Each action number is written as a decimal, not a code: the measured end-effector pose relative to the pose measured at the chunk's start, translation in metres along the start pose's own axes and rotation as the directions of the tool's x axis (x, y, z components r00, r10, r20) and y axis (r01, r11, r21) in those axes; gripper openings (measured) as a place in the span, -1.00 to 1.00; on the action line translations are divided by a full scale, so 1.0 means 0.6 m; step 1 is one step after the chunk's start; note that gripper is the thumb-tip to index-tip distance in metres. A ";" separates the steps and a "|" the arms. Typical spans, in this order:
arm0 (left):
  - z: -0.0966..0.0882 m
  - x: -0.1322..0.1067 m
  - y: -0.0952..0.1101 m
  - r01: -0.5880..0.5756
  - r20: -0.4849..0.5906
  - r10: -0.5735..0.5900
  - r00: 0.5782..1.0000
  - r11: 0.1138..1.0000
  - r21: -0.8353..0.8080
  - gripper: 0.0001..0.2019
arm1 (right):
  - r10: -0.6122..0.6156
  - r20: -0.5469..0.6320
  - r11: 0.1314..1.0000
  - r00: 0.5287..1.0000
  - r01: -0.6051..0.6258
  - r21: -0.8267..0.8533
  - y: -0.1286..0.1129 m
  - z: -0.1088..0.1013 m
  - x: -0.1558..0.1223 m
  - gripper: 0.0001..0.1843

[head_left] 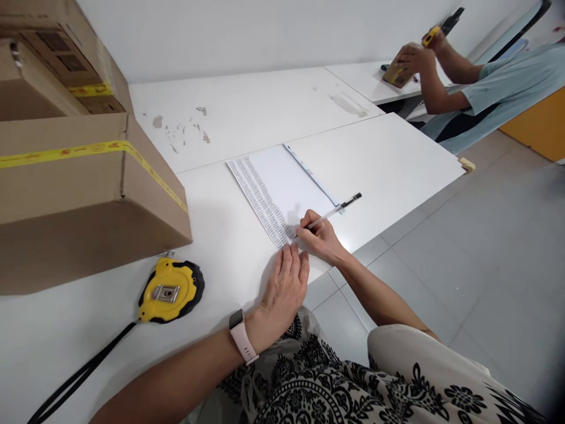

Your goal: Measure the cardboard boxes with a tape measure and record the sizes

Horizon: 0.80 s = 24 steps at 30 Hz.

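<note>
A white notepad [289, 176] lies slantwise on the white table, with rows of small handwriting along its left side. My right hand [321, 238] is closed round a clear pen with a black cap end [339, 207], its tip down at the lower edge of the page. Flat beside it, my left hand [285, 277] rests its fingertips on the bottom edge of the pad, fingers stretched out. A yellow and black tape measure [172, 291] with a black wrist strap lies to the left of my left hand.
Brown cardboard boxes [66, 218] with yellow tape stand on the left of the table [212, 229]. At the far right a co-worker [485, 88] holds a small carton [401, 66] and a yellow tape measure [431, 36]. Grey floor tiles [441, 271] lie beyond the table's right edge.
</note>
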<state>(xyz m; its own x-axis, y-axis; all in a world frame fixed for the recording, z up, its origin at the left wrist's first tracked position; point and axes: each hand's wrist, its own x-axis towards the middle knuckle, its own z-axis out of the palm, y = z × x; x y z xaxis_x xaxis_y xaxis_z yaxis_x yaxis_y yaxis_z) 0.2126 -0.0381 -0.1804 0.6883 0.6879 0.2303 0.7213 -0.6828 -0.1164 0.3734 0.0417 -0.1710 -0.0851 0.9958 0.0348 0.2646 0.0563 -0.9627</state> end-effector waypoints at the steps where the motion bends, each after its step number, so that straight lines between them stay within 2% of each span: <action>1: -0.001 0.001 0.000 0.003 0.003 -0.003 1.000 1.000 0.004 -0.43 | -0.001 0.004 1.000 1.000 0.001 -0.007 -0.001 0.000 0.000 -0.77; 5: -0.004 0.003 0.001 0.010 -0.004 -0.010 1.000 1.000 0.021 -0.44 | -0.003 0.006 0.999 1.000 0.003 -0.043 -0.005 0.000 0.002 -0.79; 11: 0.000 -0.002 -0.001 -0.007 -0.006 0.007 1.000 1.000 0.012 -0.34 | -0.020 -0.019 0.998 1.000 0.019 -0.056 -0.008 0.001 0.004 -0.82; 18: 0.002 -0.004 -0.005 -0.018 0.027 0.019 0.999 1.000 -0.017 -0.27 | -0.061 -0.005 0.998 0.998 0.061 0.033 -0.013 0.004 0.008 -0.87; 24: 0.005 -0.003 -0.005 0.000 0.052 0.002 0.999 0.999 -0.037 -0.29 | -0.044 -0.033 0.987 0.999 0.048 0.152 -0.019 0.012 0.011 -0.79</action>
<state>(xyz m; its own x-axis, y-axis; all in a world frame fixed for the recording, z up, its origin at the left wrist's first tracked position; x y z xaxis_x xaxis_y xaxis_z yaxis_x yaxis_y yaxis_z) 0.2096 -0.0363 -0.1836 0.6930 0.6982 0.1797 0.7177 -0.6917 -0.0804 0.3631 0.0471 -0.1617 -0.0652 0.9942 0.0858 0.1112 0.0927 -0.9895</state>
